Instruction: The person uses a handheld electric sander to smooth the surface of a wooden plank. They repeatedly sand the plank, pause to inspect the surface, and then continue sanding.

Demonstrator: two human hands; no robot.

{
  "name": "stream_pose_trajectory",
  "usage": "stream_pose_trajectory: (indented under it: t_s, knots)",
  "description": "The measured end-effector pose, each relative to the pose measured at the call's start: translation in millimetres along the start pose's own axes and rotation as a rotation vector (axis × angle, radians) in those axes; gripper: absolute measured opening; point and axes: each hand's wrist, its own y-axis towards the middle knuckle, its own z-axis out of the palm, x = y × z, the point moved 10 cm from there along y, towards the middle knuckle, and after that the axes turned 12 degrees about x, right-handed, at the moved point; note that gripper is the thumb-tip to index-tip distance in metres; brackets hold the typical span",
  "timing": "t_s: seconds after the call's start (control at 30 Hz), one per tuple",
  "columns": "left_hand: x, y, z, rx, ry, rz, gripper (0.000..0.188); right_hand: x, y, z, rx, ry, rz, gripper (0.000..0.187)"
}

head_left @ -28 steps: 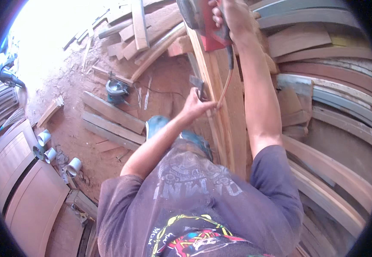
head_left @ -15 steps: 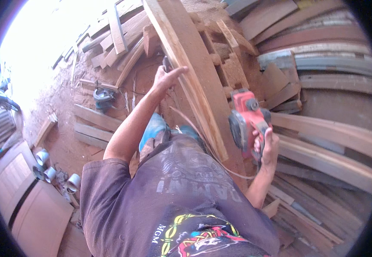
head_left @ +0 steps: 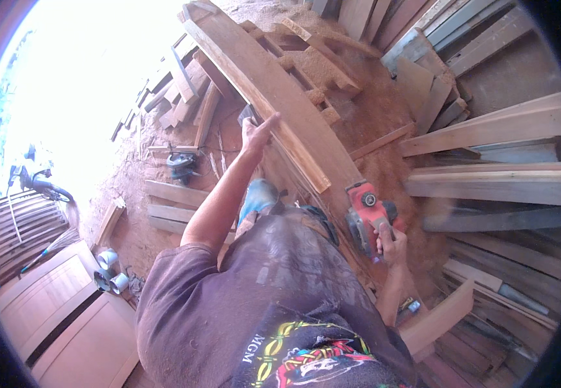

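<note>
A long wide board (head_left: 274, 81) runs from the far left toward me, with a narrow pale wooden strip (head_left: 293, 150) along its left side. My left hand (head_left: 258, 134) grips the strip from the left, one finger laid over its top. Between that hand and the strip shows a small dark, flat-sided piece (head_left: 247, 112) whose kind I cannot make out. My right hand (head_left: 391, 246) is closed round the handle of a red electric planer (head_left: 366, 205). The planer is at the near end of the wide board; its underside is hidden.
Sawdust (head_left: 390, 161) covers the ground beyond the board. Stacked planks (head_left: 487, 181) jut in from the right. A circular saw (head_left: 182, 167) sits on the floor at left, near loose offcuts (head_left: 183, 84). Wooden panels (head_left: 54, 284) and several white cups (head_left: 107, 258) are lower left.
The planer has come down and toward me, to the board's near end. My left hand keeps its hold on the strip. The whole view has turned a little.
</note>
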Motion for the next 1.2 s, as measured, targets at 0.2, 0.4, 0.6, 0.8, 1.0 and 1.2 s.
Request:
stream_pose_trajectory:
  t_s: [0.2, 0.4, 0.6, 0.8, 1.0, 1.2]
  knots:
    - [-17, -32, 8, -0.069, 0.117, -0.158, 0.073, -16, 1, 0, 0.052, 0.028, -0.013, 0.056]
    - [-17, -32, 2, -0.062, 0.149, -0.167, 0.075, 43, 1, -9, -0.216, -0.582, -0.241, 0.049]
    - [-14, -34, 17, -0.037, 0.164, -0.123, 0.075, 130, 65, 140, -0.188, -0.878, -0.554, 0.066]
    - [-3, -41, 18, 0.034, 0.127, -0.049, 0.074, 80, 90, 167, -0.175, -0.788, -0.441, 0.051]
    - [4, -68, -10, -0.065, 0.031, -0.033, 0.05, 91, 79, 177, -0.111, -0.636, -0.643, 0.06]
    - [-37, -134, -98, -0.23, -0.565, 0.132, 0.036, 97, 92, 188, -0.109, -0.689, -0.567, 0.047]
